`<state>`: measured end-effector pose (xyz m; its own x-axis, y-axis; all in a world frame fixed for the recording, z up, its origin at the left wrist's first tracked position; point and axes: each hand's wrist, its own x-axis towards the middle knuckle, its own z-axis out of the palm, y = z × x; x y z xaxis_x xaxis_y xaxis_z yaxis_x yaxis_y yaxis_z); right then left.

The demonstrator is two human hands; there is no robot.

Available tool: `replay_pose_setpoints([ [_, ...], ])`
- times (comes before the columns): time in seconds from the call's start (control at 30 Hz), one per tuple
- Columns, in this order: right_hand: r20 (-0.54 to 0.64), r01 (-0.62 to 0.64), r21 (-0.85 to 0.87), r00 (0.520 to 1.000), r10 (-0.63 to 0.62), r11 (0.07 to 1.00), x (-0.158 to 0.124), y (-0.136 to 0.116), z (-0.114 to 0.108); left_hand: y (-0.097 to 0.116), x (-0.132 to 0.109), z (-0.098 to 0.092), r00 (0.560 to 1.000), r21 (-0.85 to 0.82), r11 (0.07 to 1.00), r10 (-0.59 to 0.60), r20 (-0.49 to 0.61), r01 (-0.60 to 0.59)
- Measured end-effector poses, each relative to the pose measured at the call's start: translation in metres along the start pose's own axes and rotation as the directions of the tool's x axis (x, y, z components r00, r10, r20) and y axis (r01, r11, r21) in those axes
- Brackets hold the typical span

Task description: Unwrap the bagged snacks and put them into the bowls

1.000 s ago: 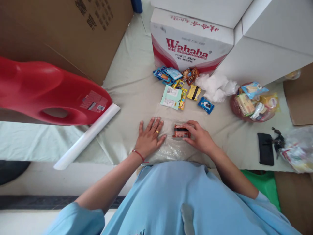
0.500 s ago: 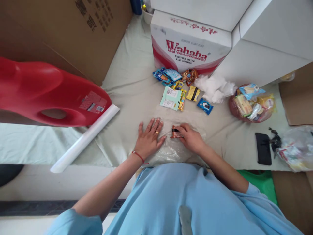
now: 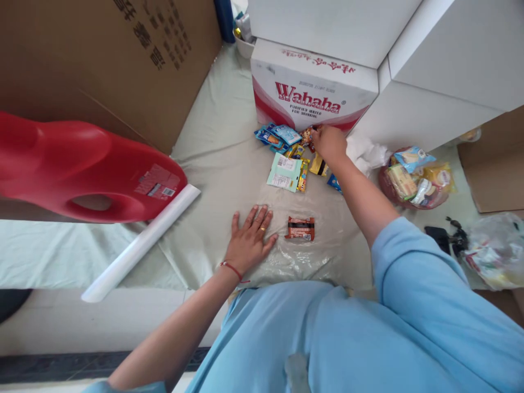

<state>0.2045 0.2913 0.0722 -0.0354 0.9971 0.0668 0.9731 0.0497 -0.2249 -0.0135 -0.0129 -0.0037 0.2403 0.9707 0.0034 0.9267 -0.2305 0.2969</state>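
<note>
My left hand [image 3: 249,240] lies flat with spread fingers on a clear plastic sheet [image 3: 327,259] at the table's front. To its right, a reddish-brown snack packet [image 3: 300,228] with a dark band rests on that sheet, untouched. My right hand [image 3: 331,144] reaches to the back, its fingers closed on a brown snack packet [image 3: 306,136] in front of the Wahaha carton; the hand partly covers it. Around it are blue snack packets [image 3: 280,135], a pale green packet [image 3: 284,172], a yellow packet [image 3: 318,165] and a dark blue packet [image 3: 334,183] partly behind my forearm.
Behind stands the white-and-red Wahaha carton [image 3: 311,87]. On the left are a large red plastic jug [image 3: 102,164], a white roll [image 3: 141,243] and a cardboard box [image 3: 123,65]. At right are crumpled white plastic [image 3: 366,155], a bowl of snacks [image 3: 382,185], a phone [image 3: 437,237] and a plastic bag [image 3: 497,251].
My right hand has let go of the reddish-brown packet on the sheet and moved away from me to the brown packets by the carton. My left hand stays flat on the sheet.
</note>
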Motion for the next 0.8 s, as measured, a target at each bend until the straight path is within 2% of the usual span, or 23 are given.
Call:
replay_pose_setpoints([
  [0.13,0.022,-0.007,0.037,1.0,0.006,0.999,0.022,-0.004,0.016,0.0,0.001,0.0,1.0,0.01,1.0,-0.002,0.01,0.002],
  [0.23,-0.003,0.041,0.097,0.999,-0.041,0.994,0.007,0.009,0.013,0.001,0.001,-0.001,1.0,-0.002,1.0,-0.01,0.009,0.01],
  [0.3,-0.075,0.142,0.168,0.989,-0.131,0.976,-0.022,0.021,0.004,0.002,0.001,-0.001,1.0,-0.019,1.0,-0.009,0.005,0.009],
  [0.37,-0.167,0.283,0.247,0.954,-0.248,0.927,-0.065,0.034,-0.006,0.002,0.001,-0.001,1.0,-0.037,0.999,-0.005,0.005,0.006],
  [0.4,-0.202,0.354,0.276,0.93,-0.306,0.894,-0.09,0.04,-0.009,0.001,0.001,-0.001,1.0,-0.043,0.999,-0.004,0.006,0.004],
  [0.47,-0.223,0.522,0.304,0.852,-0.473,0.797,-0.142,0.053,-0.012,0.0,0.001,-0.001,1.0,-0.046,0.999,-0.004,0.003,0.004],
  [0.57,-0.104,0.695,0.343,0.696,-0.71,0.632,-0.205,0.07,-0.002,0.0,0.0,0.0,1.0,-0.036,0.999,-0.002,-0.008,0.002],
  [0.63,0.035,0.713,0.367,0.631,-0.775,0.597,-0.228,0.08,0.005,0.0,0.0,0.0,1.0,-0.03,1.0,-0.002,-0.01,0.002],
  [0.7,0.148,0.679,0.371,0.63,-0.762,0.633,-0.236,0.087,0.007,0.0,0.0,0.0,1.0,-0.029,1.0,-0.008,-0.004,0.008],
  [0.8,0.177,0.607,0.381,0.692,-0.7,0.697,-0.238,0.088,-0.003,0.001,0.001,0.0,1.0,-0.031,0.999,-0.017,0.011,0.017],
])
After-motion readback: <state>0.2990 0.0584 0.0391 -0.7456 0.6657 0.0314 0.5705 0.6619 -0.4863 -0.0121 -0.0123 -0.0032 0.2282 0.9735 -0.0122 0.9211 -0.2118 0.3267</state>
